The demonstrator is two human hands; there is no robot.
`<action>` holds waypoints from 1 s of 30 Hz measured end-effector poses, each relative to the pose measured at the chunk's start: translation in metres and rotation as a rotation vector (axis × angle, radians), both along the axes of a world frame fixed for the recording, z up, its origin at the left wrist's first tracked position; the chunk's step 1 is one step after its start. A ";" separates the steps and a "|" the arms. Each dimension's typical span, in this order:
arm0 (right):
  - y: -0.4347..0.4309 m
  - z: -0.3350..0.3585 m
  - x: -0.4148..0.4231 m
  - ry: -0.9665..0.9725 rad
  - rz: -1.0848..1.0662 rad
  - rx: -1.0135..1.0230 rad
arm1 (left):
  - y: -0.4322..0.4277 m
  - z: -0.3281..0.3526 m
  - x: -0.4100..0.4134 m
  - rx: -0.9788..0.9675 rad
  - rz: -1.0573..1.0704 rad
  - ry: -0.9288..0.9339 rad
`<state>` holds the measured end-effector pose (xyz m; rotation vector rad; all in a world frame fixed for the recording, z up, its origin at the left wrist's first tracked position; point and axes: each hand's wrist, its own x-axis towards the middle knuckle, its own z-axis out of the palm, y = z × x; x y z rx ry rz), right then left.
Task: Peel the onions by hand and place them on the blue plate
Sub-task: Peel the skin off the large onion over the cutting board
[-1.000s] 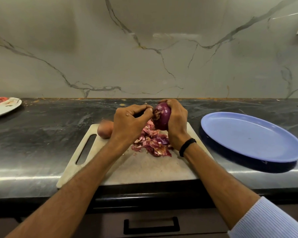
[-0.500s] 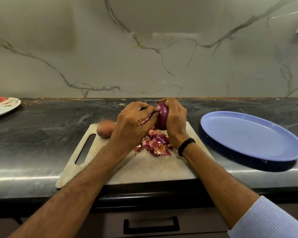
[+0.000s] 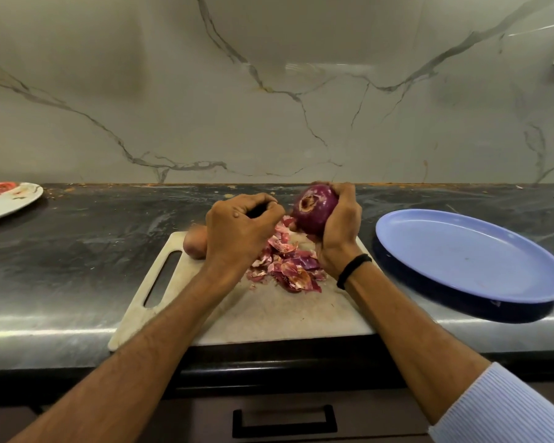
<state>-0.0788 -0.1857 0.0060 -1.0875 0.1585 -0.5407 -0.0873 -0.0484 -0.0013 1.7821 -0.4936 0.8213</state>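
Note:
My right hand (image 3: pixel 339 228) grips a peeled purple onion (image 3: pixel 314 209) above the far side of the cutting board (image 3: pixel 269 314), its cut end turned toward me. Just left of that onion, a small gap away, is my left hand (image 3: pixel 240 228), fingers curled and fingertips meeting the thumb, with no skin visible between them. A heap of red onion skins (image 3: pixel 285 266) lies on the board below both hands. A brown unpeeled onion (image 3: pixel 194 246) sits at the board's far left corner, partly hidden by my left hand. Right of the board lies the blue plate (image 3: pixel 461 254), with nothing on it.
A dark stone counter (image 3: pixel 93 251) runs under a marble wall. A white plate (image 3: pixel 7 199) with red marks sits at the far left edge. A drawer with a black handle (image 3: pixel 283 420) is below the counter's front edge.
My right hand has lifted and turned the purple onion slightly right, showing its cut end. My left hand has come off the onion and a gap has opened between them.

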 end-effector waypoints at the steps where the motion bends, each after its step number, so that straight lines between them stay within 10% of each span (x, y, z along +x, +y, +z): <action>1: 0.000 -0.001 0.000 -0.011 0.001 -0.010 | -0.001 0.000 -0.001 0.007 0.000 -0.013; 16: 0.004 -0.002 -0.001 -0.027 0.025 -0.151 | -0.002 -0.007 0.005 0.240 0.000 0.013; 30: -0.002 -0.006 0.002 0.140 0.279 0.019 | 0.006 -0.008 0.017 0.389 -0.067 -0.363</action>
